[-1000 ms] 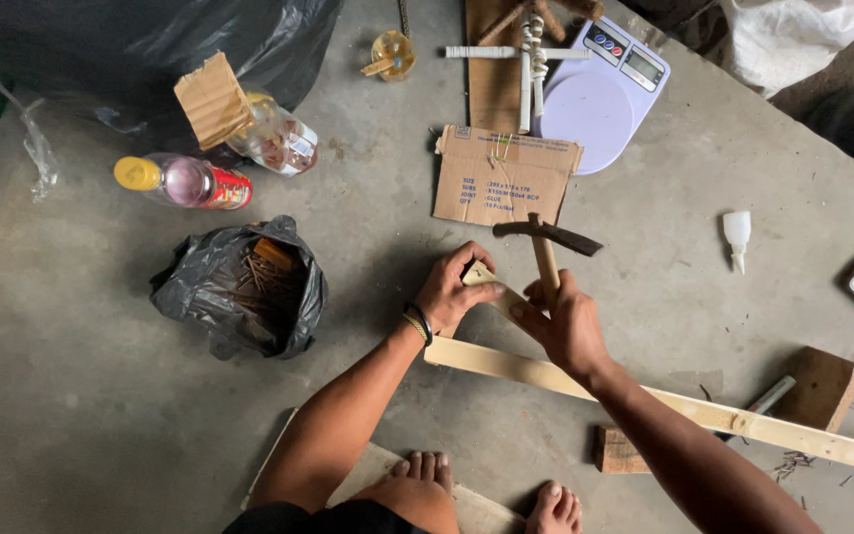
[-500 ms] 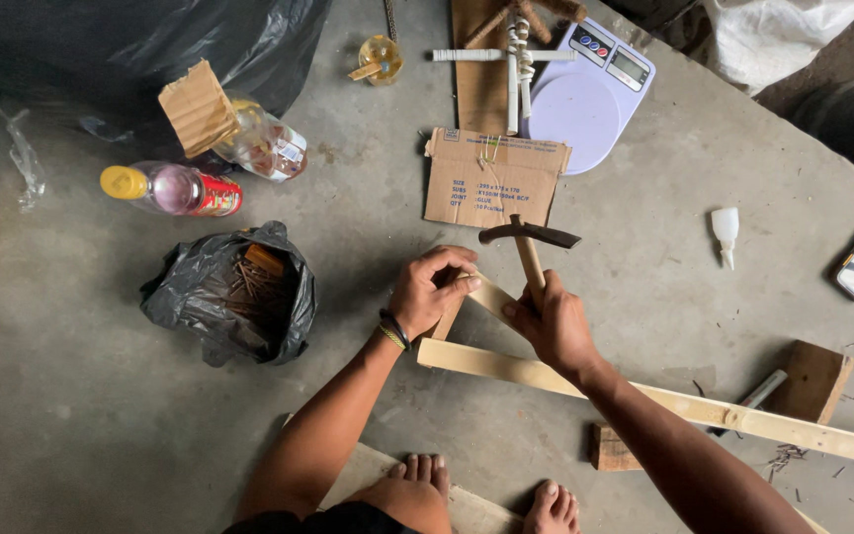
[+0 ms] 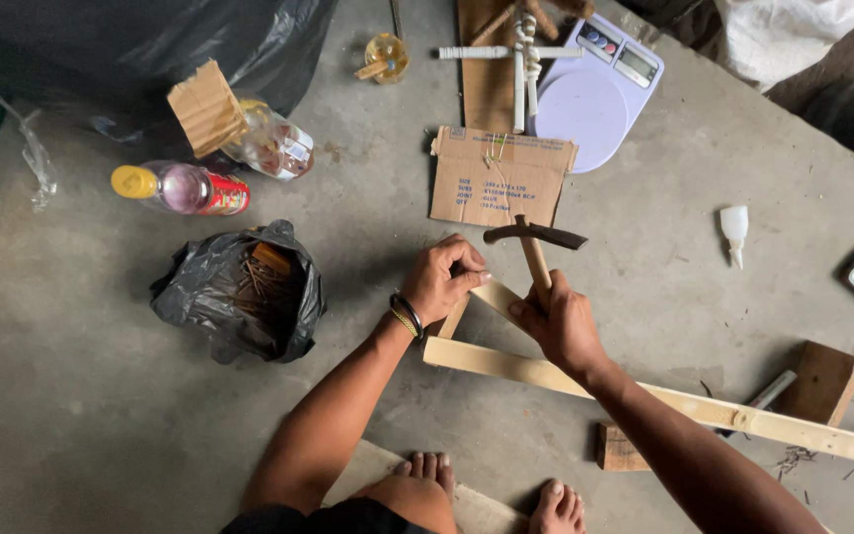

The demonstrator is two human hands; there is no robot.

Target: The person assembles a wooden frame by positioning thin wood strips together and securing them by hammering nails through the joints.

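My right hand (image 3: 563, 324) grips the wooden handle of a hammer (image 3: 534, 240), whose dark metal head is raised just in front of a piece of cardboard (image 3: 499, 178). My left hand (image 3: 443, 280) is closed on the end of a short wooden piece (image 3: 494, 295) that lies against a long wooden strip (image 3: 704, 407) running to the right across the concrete floor. Whatever the left fingers pinch is too small to see. A dark bracelet sits on my left wrist.
A black plastic bag of nails (image 3: 244, 292) lies left of my hands. Two bottles (image 3: 182, 188) and a cardboard block (image 3: 208, 107) lie beyond it. A lilac scale (image 3: 597, 91), a small white bottle (image 3: 733, 227), wood offcuts (image 3: 826, 381) and my bare feet (image 3: 486, 494) are around.
The hammer head has stayed raised near the cardboard while both hands kept their hold; the camera view has drifted slightly, so the scene sits a little lower and left.
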